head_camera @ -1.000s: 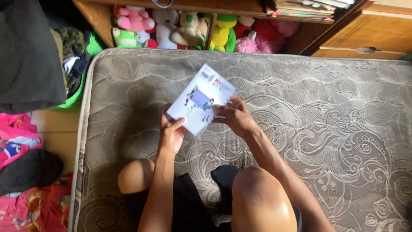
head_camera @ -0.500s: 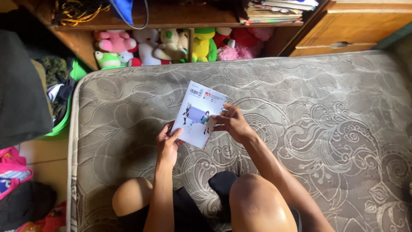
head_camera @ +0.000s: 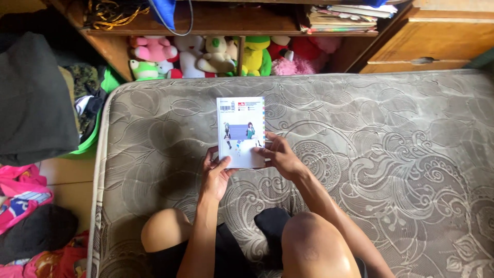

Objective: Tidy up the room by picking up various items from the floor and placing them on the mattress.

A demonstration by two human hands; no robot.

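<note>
A small white paperback book (head_camera: pixel 241 132) was held above the patterned grey mattress (head_camera: pixel 391 139), its cover facing up. Its long axis ran away from the person toward the shelf, edges nearly square with the view. A barcode patch sat at the far left corner of the cover, a small red mark beside it, a thin strip of coloured marks down the right edge, and a blue-grey drawing with two small figures in the middle. The left hand (head_camera: pixel 216 175) gripped the near left corner, thumb lying on the cover and fingers curled beneath. The right hand (head_camera: pixel 280 157) pinched the near right edge, fingertips on the cover. Beyond the mattress, stuffed toys (head_camera: pixel 216 54) filled a wooden shelf (head_camera: pixel 231 23), with stacked books (head_camera: pixel 342 18) above. A green basket (head_camera: pixel 95 128) of clothes stood at the left.
</note>
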